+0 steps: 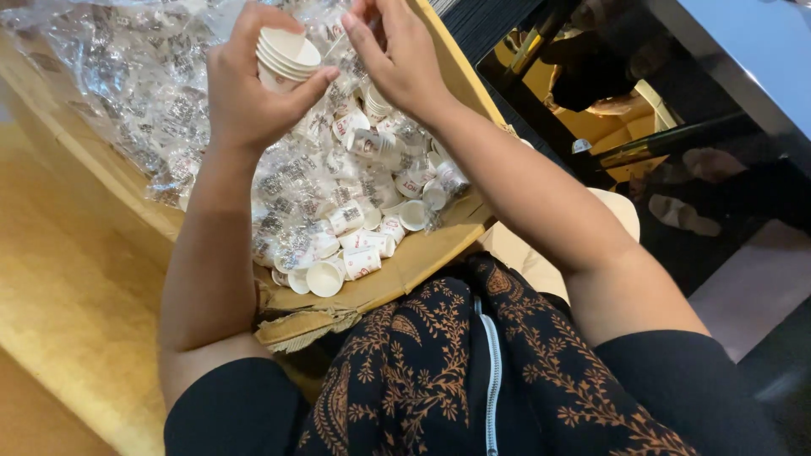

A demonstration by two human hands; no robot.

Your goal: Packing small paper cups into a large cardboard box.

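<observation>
A torn brown cardboard box (397, 274) stands open on the person's lap. A crinkled clear plastic bag (127, 76) lines it, spilling over its far left edge. Small clear wrappers (291, 181) with dark print fill the middle.

A torn brown cardboard box (405, 268) carries the load: small white paper cups (351, 253) lie loose across its near and right part, and crinkled clear plastic wrap (135, 76) heaps over the far left, partly covering the cups
</observation>
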